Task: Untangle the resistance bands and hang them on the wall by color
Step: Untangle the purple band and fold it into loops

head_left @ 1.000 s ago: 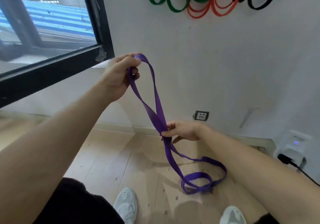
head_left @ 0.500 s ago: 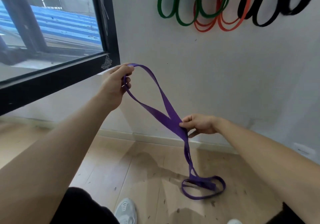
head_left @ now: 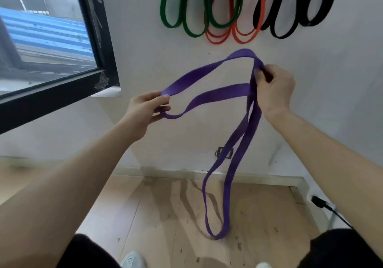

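Note:
I hold a purple resistance band [head_left: 219, 95] in front of the wall with both hands. My left hand [head_left: 145, 110] pinches one looped end between thumb and fingers at centre left. My right hand [head_left: 273, 90] grips the band higher up at the right, where it folds over. From that grip a long loop [head_left: 223, 185] hangs down, its bottom close above the floor. On the wall above hang green bands [head_left: 186, 8], orange bands [head_left: 238, 33] and black bands [head_left: 290, 15], grouped side by side.
A black-framed window [head_left: 99, 46] fills the upper left. A wall socket [head_left: 224, 152] sits low on the white wall behind the hanging loop. A black plug and cable [head_left: 323, 204] lie at the right by the skirting. Wooden floor [head_left: 165, 216] and my shoes are below.
My right hand has risen from waist height to beside the hung bands, lifting the band's coiled end off the floor. The tangle has opened into one long hanging loop. My left hand dropped slightly.

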The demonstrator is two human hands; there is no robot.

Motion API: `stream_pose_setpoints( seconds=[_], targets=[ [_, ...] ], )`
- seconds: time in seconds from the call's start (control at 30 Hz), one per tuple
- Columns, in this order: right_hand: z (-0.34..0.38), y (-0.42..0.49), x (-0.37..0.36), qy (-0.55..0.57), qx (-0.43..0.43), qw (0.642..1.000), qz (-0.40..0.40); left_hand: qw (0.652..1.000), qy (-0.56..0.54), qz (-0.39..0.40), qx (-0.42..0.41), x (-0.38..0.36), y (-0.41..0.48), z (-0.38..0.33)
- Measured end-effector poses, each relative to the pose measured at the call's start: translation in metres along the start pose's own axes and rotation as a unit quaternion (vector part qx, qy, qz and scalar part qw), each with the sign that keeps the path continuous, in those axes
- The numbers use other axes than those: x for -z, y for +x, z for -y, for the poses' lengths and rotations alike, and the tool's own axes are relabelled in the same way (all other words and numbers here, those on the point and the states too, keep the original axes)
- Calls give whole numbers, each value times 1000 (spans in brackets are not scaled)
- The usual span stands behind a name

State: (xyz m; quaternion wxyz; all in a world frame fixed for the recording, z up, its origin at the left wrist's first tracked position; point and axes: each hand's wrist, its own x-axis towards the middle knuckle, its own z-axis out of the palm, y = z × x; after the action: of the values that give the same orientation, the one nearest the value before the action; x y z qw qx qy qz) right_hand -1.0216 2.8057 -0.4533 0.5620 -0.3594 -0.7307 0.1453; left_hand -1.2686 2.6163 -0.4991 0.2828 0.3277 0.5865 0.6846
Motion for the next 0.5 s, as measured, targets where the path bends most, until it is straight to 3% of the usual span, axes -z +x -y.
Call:
stream_pose_setpoints(
  seconds=[0.03, 0.1, 0.17, 0.2, 0.27, 0.37, 0.5],
  targets=[
    [0, -7, 5, -9, 7, 1000, 15, 1000, 15, 0, 1, -6, 2, 1],
    [-14, -25, 4, -55, 9, 984, 168, 999, 43, -13, 10, -16, 5, 6],
    [-40, -41, 1, -138, 9, 941, 308, 998, 53, -41, 21, -20, 8, 11],
    [-52, -46, 3, -174, 7, 924, 339, 997, 56, -56, 26, -21, 10, 14],
    [-73, -47, 9, -200, -15, 912, 358, 994, 77, -68, 32, -18, 13, 19],
    [-87, -45, 17, -191, -45, 923, 330, 986, 157, -46, 21, -16, 12, 28],
    [-84, -40, 17, -77, -105, 947, 293, 971, 232, -61, -19, -15, 10, 35]
  ],
)
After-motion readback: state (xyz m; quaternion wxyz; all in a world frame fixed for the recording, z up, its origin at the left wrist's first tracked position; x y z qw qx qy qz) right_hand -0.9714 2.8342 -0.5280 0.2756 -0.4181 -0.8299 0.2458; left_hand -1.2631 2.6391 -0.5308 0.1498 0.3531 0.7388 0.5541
